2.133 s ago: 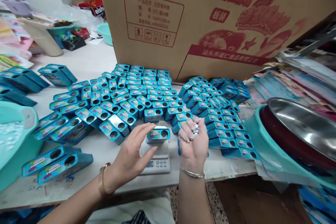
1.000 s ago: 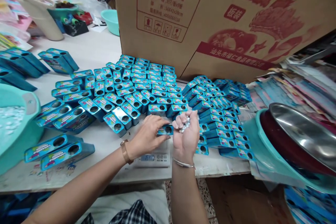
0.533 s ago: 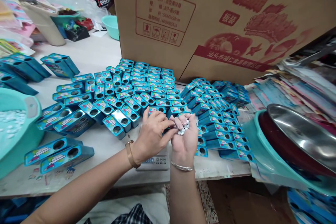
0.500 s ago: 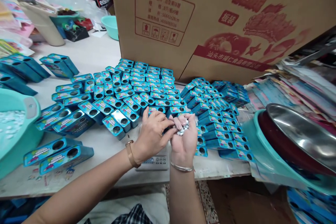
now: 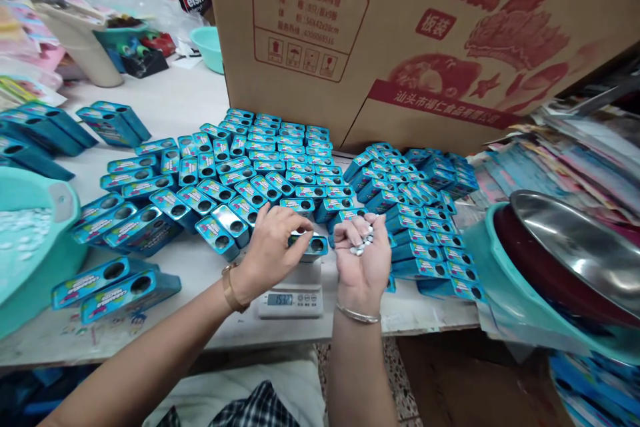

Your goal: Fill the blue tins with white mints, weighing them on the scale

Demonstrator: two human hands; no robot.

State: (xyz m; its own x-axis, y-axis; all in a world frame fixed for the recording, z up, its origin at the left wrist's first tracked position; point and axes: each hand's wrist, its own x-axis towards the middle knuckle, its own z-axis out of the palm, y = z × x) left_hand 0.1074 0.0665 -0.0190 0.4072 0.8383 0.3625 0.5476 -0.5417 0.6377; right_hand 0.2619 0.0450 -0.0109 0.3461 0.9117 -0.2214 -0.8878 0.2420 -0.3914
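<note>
Tin point(image 5: 315, 251) on scale point(image 5: 303, 311), top edge's long axis left to right; hole at right end, nearer right hand point(image 5: 361, 260), cupped around white candies point(image 5: 369, 240). Left hand point(image 5: 273, 245) curled at left end, hold not discernible.

Printed carton point(image 5: 385, 27) at back; steel bowl point(image 5: 585, 247) right.

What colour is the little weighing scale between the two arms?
The digital scale is white, shown best in the head view.
</note>
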